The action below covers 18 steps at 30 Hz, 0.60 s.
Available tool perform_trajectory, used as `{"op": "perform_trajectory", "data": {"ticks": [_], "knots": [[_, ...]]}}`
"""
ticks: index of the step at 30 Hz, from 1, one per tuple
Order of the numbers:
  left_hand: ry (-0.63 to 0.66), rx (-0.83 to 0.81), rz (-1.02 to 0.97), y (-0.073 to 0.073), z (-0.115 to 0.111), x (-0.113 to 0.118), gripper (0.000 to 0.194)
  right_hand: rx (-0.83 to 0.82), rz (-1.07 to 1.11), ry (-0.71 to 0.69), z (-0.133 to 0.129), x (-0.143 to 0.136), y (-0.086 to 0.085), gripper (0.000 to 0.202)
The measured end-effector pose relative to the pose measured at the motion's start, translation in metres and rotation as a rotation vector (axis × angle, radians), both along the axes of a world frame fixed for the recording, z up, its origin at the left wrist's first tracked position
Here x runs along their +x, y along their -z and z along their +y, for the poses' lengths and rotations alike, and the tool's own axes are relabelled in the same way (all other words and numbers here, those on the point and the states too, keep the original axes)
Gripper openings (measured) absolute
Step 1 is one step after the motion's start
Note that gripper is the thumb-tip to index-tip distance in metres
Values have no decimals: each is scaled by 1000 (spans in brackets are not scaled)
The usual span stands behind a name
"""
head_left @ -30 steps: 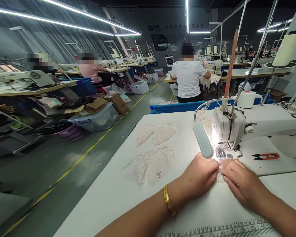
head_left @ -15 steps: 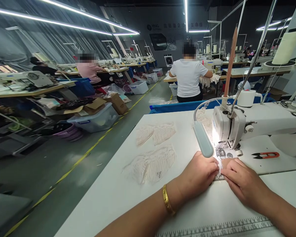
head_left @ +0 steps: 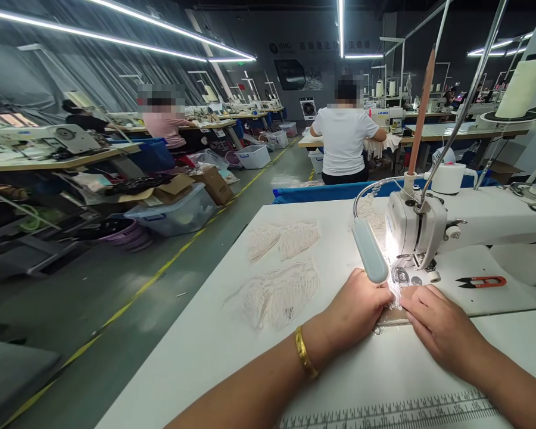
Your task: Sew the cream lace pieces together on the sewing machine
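Between the fingers, white lace (head_left: 395,294)

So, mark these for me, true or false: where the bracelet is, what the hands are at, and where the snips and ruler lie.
The gold bracelet is on the left wrist. True.

The orange-handled snips are in the right hand. False: they lie on the machine bed, beyond that hand.

The left hand is at the white lace near the needle. True.

The ruler lies along the table's far edge. False: it is on the near side.
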<state>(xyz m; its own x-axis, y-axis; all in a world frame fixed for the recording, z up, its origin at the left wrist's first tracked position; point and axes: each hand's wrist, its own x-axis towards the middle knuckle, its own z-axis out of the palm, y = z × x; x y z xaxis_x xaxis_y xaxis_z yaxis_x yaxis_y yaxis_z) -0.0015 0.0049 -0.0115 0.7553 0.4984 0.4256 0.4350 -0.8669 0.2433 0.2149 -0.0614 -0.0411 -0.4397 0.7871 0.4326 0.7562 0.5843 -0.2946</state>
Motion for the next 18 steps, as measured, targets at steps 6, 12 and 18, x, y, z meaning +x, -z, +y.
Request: {"op": "perform_trajectory", "data": {"ticks": [6, 12, 18], "knots": [[74, 8, 13, 6, 1, -1, 29, -23, 41, -37, -2, 0, -1, 25], [87, 42, -4, 5, 2, 0, 29, -29, 48, -36, -1, 0, -2, 25], [97, 45, -12, 1, 2, 0, 24, -15, 51, -31, 0, -1, -3, 25]]}}
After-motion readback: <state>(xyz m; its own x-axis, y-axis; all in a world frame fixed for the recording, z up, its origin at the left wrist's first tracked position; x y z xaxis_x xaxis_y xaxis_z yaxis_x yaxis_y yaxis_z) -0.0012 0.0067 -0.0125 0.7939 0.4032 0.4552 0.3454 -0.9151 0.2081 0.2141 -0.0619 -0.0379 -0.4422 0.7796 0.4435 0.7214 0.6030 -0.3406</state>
